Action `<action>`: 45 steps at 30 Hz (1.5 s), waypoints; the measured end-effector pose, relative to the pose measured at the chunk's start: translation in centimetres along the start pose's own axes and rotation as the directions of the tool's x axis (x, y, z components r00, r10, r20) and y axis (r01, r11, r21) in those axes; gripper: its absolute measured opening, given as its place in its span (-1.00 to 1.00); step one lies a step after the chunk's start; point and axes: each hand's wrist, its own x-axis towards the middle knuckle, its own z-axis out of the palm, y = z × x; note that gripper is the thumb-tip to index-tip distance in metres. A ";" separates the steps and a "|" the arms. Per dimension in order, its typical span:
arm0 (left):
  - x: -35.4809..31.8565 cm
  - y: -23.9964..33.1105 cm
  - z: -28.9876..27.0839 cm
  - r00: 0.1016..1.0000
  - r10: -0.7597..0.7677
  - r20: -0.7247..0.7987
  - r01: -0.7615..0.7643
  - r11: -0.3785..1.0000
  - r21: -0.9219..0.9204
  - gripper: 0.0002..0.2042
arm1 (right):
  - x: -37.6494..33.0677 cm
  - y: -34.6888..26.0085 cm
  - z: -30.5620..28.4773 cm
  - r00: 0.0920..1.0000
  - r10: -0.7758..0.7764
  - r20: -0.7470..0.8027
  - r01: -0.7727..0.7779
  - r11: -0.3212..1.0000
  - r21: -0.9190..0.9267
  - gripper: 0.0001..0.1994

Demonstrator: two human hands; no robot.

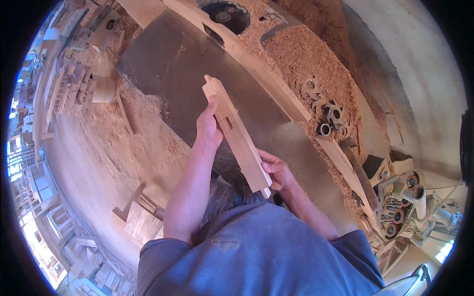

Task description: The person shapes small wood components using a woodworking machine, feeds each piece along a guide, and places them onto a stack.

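Note:
A pale wooden rail [239,143] with a slot cut in its face and stepped tenons at its ends is held up in front of me, slanting from upper left to lower right. Near its far end my left hand [209,122] grips its left edge, thumb on the face and the other fingers hidden behind. Around the near end my right hand [277,170] is closed on the right edge. Beneath the rail lies the dark flat machine table [173,59], and along that table's far side runs a long wooden fence [261,79].
A round dark machine part [224,18] sits behind the fence amid heaped wood shavings [306,59]. Several metal rings [332,116] lie to the right. Stacked wood pieces [74,89] stand at left, and tools and sanding wheels [402,212] crowd the lower right.

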 end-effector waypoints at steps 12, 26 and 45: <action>-5.0 -6.1 -4.8 0.995 0.022 0.099 -0.013 0.996 -0.084 -0.62 | 0.5 4.8 -1.6 0.999 0.024 -0.028 -0.022 0.997 0.079 -0.06; -5.0 -7.9 -3.4 0.922 0.383 -0.057 -0.331 0.856 0.398 -0.70 | 0.4 5.3 -0.3 0.998 -0.011 -0.060 0.017 0.995 0.103 -0.14; -5.5 -9.1 -3.4 0.944 0.328 -0.045 -0.305 0.913 0.270 -0.66 | 0.4 4.7 -2.2 0.999 0.018 -0.046 -0.009 0.984 0.179 -0.31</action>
